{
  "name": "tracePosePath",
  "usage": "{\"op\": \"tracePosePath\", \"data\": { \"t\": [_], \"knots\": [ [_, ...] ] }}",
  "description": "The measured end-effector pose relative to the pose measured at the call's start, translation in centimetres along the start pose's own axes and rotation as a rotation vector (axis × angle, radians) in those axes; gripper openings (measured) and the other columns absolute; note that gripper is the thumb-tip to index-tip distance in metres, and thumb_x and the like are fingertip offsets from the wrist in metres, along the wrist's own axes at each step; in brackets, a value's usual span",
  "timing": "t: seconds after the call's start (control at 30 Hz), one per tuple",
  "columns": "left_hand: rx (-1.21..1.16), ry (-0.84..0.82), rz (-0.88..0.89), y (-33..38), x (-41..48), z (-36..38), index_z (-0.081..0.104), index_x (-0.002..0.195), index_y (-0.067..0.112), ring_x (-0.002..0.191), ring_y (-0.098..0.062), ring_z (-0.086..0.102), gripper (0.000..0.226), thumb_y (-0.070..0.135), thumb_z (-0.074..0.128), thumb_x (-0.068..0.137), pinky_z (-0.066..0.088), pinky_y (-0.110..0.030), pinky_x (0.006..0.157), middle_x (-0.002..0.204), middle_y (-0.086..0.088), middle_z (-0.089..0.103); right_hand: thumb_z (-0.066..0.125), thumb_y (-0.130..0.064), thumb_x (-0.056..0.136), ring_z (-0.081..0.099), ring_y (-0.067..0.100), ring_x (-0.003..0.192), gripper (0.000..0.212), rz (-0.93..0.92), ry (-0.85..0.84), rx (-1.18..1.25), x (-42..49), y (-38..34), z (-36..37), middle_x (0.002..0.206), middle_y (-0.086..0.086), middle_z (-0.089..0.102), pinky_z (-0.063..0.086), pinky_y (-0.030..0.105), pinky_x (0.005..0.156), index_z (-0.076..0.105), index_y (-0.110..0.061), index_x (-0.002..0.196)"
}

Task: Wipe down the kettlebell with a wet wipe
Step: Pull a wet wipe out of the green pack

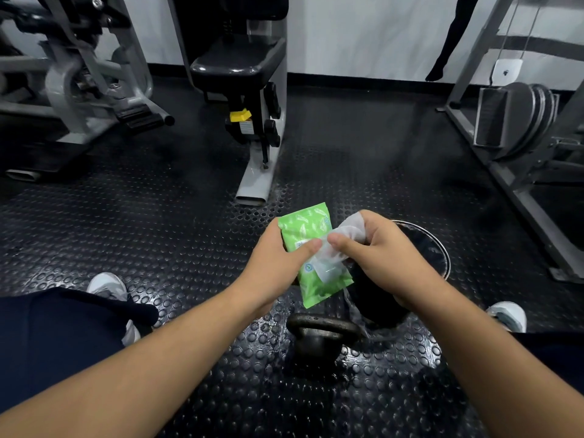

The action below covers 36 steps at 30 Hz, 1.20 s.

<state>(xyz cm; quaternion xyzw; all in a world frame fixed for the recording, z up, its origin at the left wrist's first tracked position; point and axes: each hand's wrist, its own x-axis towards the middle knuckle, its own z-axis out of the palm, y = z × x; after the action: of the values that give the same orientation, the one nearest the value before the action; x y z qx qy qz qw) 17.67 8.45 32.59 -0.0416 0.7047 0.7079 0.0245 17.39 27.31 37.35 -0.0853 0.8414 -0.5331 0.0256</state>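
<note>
Our left hand (278, 263) holds the soft green plastic pack of wipes (303, 226), thumb pressed on its front. Our right hand (379, 257) pinches a thin white wet wipe (350, 229) at the pack's front. The round black iron kettlebell (319, 339) sits on the black bumpy rubber floor (158, 248), near us and below the pack, apart from both hands, with a round black bin with a shiny rim (442, 257) just to its right.

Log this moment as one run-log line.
left hand: holds green wipe pack | right hand: pinches white wipe, partly out of pack | kettlebell: on floor, untouched | wiping: not yet begun
</note>
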Motion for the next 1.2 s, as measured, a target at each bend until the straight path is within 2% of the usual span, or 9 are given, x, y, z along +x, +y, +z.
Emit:
{"op": "tracePosePath", "data": {
  "t": [0.13, 0.33, 0.5, 0.63, 0.77, 0.9, 1.0, 1.07, 1.2],
  "knots": [
    [0.01, -0.033, -0.016, 0.1, 0.4, -0.2, 0.059, 0.12, 0.035, 0.103, -0.023, 0.075, 0.041, 0.034, 0.08, 0.086, 0.06, -0.057, 0.087, 0.114, 0.004, 0.075, 0.06, -0.026, 0.104, 0.074, 0.028, 0.098, 0.019, 0.037, -0.137, 0.103, -0.4, -0.7, 0.1, 0.098, 0.007, 0.079, 0.053, 0.05, 0.093, 0.063, -0.011, 0.093],
    [-0.005, -0.021, -0.061, 0.2, 1.1, -0.7, 0.059, 0.118, 0.035, 0.107, -0.026, 0.073, 0.032, 0.027, 0.076, 0.092, 0.061, -0.056, 0.084, 0.113, 0.005, 0.075, 0.048, -0.025, 0.098, 0.042, 0.012, 0.068, 0.023, 0.185, -0.061, 0.158, -0.7, -1.6, 0.0, 0.074, -0.002, 0.051, 0.032, 0.038, 0.07, 0.055, -0.023, 0.076],
    [-0.036, -0.012, -0.114, 0.1, 1.1, -0.6, 0.06, 0.117, 0.031, 0.1, -0.026, 0.075, 0.028, 0.024, 0.075, 0.094, 0.061, -0.045, 0.068, 0.111, 0.003, 0.076, 0.056, -0.037, 0.076, 0.041, 0.02, 0.082, 0.012, 0.24, -0.138, 0.321, -1.0, -2.2, 0.1, 0.081, -0.001, 0.053, 0.03, 0.044, 0.082, 0.059, -0.025, 0.074],
    [-0.07, -0.013, -0.143, 0.8, 1.0, -0.7, 0.063, 0.119, 0.029, 0.098, -0.025, 0.075, 0.025, 0.023, 0.072, 0.096, 0.059, -0.044, 0.069, 0.11, 0.004, 0.077, 0.052, -0.021, 0.072, 0.041, 0.02, 0.076, 0.011, 0.243, -0.17, 0.529, -0.9, -2.4, -0.7, 0.075, 0.004, 0.052, 0.029, 0.041, 0.083, 0.052, -0.021, 0.06],
    [-0.099, -0.021, -0.158, 1.3, 0.7, -0.8, 0.064, 0.117, 0.026, 0.09, -0.022, 0.075, 0.023, 0.021, 0.072, 0.096, 0.058, -0.038, 0.064, 0.105, 0.003, 0.078, 0.058, -0.021, 0.076, 0.05, 0.022, 0.082, 0.017, 0.178, -0.081, 0.507, -0.6, -2.2, -1.5, 0.084, 0.009, 0.059, 0.038, 0.037, 0.084, 0.066, -0.007, 0.082],
    [-0.143, -0.066, -0.192, 1.6, 0.4, -0.5, 0.068, 0.118, 0.022, 0.094, -0.029, 0.075, 0.028, 0.023, 0.075, 0.091, 0.059, -0.047, 0.077, 0.106, -0.003, 0.079, 0.068, -0.022, 0.095, 0.061, 0.026, 0.088, 0.026, 0.097, -0.023, 0.521, -0.3, -1.8, -1.4, 0.095, 0.019, 0.068, 0.047, 0.034, 0.081, 0.066, 0.003, 0.101],
    [-0.171, -0.095, -0.223, 1.5, 0.2, -0.4, 0.067, 0.121, 0.019, 0.1, -0.032, 0.075, 0.03, 0.022, 0.073, 0.091, 0.059, -0.051, 0.082, 0.108, -0.005, 0.078, 0.058, -0.026, 0.103, 0.061, 0.016, 0.072, 0.027, 0.045, 0.085, 0.501, -0.3, -1.7, -1.2, 0.091, 0.017, 0.068, 0.046, 0.015, 0.057, 0.062, 0.001, 0.102],
    [-0.178, -0.111, -0.245, 1.4, 0.1, -0.2, 0.066, 0.12, 0.017, 0.092, -0.028, 0.076, 0.028, 0.019, 0.072, 0.093, 0.06, -0.043, 0.071, 0.106, -0.005, 0.079, 0.054, -0.027, 0.106, 0.06, 0.009, 0.064, 0.025, 0.041, 0.141, 0.503, -0.3, -1.9, -1.1, 0.084, 0.01, 0.068, 0.043, 0.012, 0.05, 0.063, -0.005, 0.099],
    [-0.142, -0.165, -0.258, 0.9, -0.3, 0.2, 0.064, 0.121, 0.017, 0.083, -0.024, 0.074, 0.032, 0.016, 0.075, 0.091, 0.053, -0.035, 0.065, 0.105, -0.007, 0.078, 0.05, -0.032, 0.108, 0.071, 0.021, 0.093, 0.035, 0.051, 0.159, 0.531, -0.5, -2.4, -1.0, 0.107, 0.015, 0.075, 0.056, 0.029, 0.072, 0.063, 0.0, 0.117]
  ]
}}
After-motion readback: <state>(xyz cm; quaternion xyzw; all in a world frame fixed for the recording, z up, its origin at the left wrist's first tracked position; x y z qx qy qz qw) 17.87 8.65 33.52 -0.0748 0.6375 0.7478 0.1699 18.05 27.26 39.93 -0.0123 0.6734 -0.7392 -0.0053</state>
